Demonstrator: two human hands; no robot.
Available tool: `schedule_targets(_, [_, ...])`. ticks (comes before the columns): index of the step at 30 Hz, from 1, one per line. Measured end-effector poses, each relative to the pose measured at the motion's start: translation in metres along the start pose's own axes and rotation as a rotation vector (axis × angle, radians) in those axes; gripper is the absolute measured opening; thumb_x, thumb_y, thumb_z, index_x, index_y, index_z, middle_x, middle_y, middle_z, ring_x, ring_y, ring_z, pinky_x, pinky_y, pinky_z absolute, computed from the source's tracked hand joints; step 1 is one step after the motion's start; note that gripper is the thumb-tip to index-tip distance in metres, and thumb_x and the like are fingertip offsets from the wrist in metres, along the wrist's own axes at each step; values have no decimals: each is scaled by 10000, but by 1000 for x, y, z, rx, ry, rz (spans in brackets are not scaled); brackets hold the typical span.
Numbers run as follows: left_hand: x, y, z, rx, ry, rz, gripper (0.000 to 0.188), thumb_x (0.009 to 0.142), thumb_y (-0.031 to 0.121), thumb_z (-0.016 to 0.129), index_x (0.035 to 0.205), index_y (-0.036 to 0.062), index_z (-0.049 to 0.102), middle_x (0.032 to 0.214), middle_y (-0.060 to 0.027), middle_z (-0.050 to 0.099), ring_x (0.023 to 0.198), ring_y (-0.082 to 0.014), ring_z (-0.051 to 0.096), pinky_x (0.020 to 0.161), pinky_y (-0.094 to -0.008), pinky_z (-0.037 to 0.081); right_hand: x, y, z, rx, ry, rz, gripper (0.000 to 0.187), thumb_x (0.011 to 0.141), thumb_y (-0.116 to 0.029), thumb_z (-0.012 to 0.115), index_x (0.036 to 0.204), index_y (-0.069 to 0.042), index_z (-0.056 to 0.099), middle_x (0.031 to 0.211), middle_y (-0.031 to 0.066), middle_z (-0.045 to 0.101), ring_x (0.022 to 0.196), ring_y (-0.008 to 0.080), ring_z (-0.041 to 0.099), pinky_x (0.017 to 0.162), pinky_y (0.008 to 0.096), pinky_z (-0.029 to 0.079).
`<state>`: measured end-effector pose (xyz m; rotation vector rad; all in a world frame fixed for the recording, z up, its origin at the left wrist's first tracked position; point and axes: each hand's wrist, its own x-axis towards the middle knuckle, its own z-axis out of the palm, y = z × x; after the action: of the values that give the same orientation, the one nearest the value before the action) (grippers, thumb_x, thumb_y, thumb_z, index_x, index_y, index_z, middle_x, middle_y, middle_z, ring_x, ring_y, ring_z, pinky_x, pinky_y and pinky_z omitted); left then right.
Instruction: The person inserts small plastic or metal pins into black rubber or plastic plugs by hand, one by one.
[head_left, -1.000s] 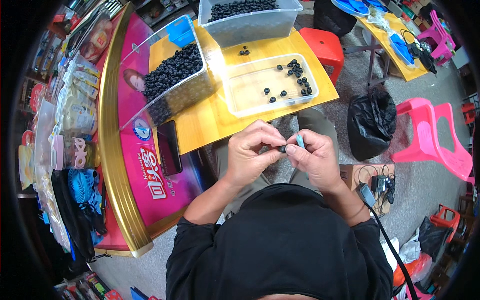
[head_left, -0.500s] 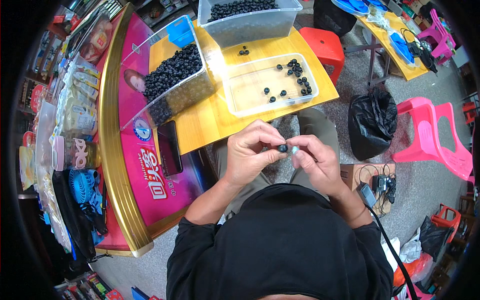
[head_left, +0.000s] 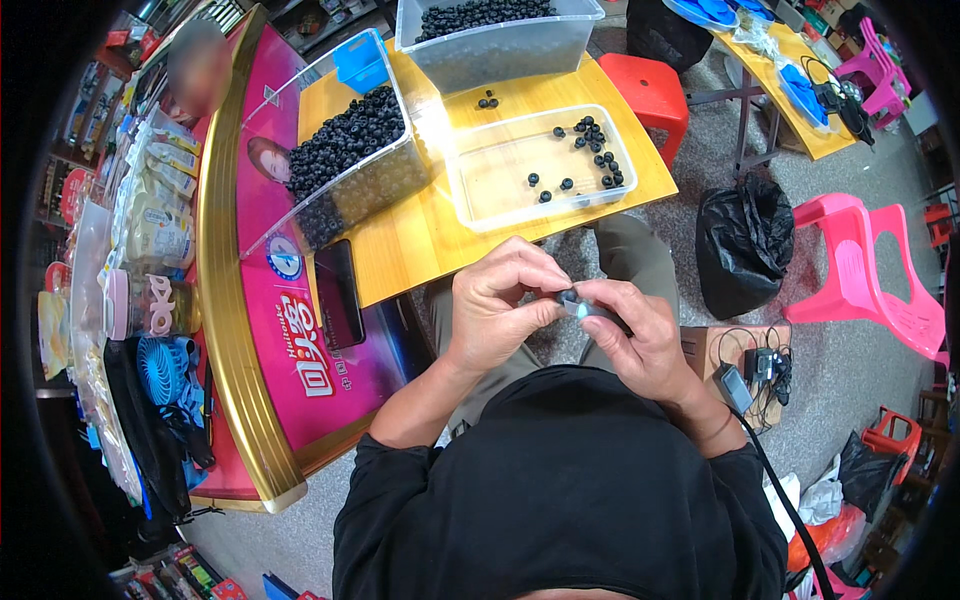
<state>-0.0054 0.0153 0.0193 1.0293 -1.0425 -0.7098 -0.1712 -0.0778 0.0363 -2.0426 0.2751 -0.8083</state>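
Observation:
Over my lap my left hand pinches a small black round piece between thumb and fingertips. Close against it, my right hand has thumb and forefinger closed on a tiny pale, shiny piece, too small to identify. The two pieces appear to touch. Beyond the hands, a shallow clear tray on the wooden table holds several similar black pieces, mostly along its right side. A deeper clear bin to its left is heaped with more of them.
A large clear bin of black pieces stands at the table's far edge, near a blue basket. Left runs a pink counter with gold trim. Right are a red stool, a black bag and a pink chair.
My right hand has brought the pale piece up against the black piece, closing the small gap. My left hand hardly moved. A person has appeared behind the counter at the upper left.

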Motion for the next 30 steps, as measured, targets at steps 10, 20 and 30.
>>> schedule_targets(10, [-1,0,2,-33,-26,-30,237,675,-121,734,875,-2,691,922,-84,615,829,-129,599,673,-227,502,-1,3,-1,84,16,3,226,852,-23,644,1071,15,601,891,145,661,740,246,678,622,304,506])
schedule_targets(20, [0,3,1,12,-36,-4,246,658,-124,734,868,-2,692,910,-82,620,832,-133,602,682,-231,500,0,-5,-4,52,-9,30,224,845,-22,653,1058,21,603,877,142,655,703,251,667,607,303,501])
schedule_targets(30, [-1,2,2,-36,-42,-22,246,652,-125,739,858,0,690,903,-84,621,827,-141,602,681,-240,501,1,-5,-5,65,-22,25,200,841,-16,653,1029,27,604,902,155,662,731,273,677,620,311,514])
